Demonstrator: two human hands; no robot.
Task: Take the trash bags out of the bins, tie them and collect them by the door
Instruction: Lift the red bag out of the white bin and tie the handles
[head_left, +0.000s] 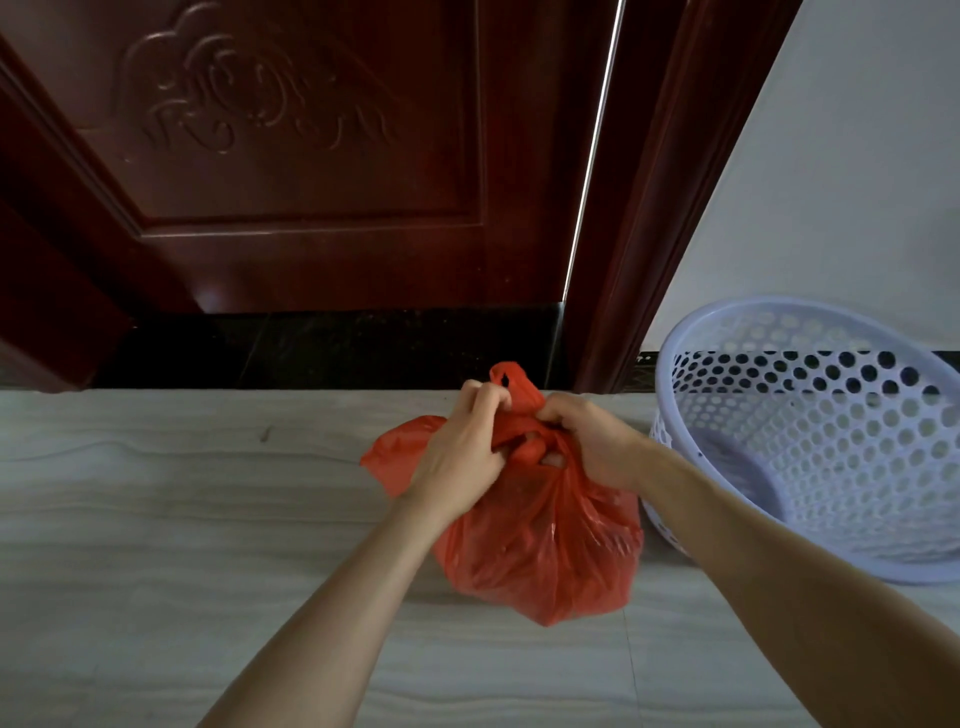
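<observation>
A full red plastic trash bag (545, 545) rests on the pale floor just in front of the door. My left hand (462, 447) grips one of its handle loops, and a red loop end sticks up behind its fingers. My right hand (592, 441) is closed on the other handle. The two handles cross between my hands at the bag's neck. To the right stands a pale lilac perforated bin (810, 436) with no bag in it.
A dark red carved wooden door (291, 171) stands ahead, with a thin bright gap along its right edge. A black stone threshold (322, 348) runs below it. The door frame (660, 208) and a white wall (852, 182) are to the right. Pale floor tiles (182, 493) extend left.
</observation>
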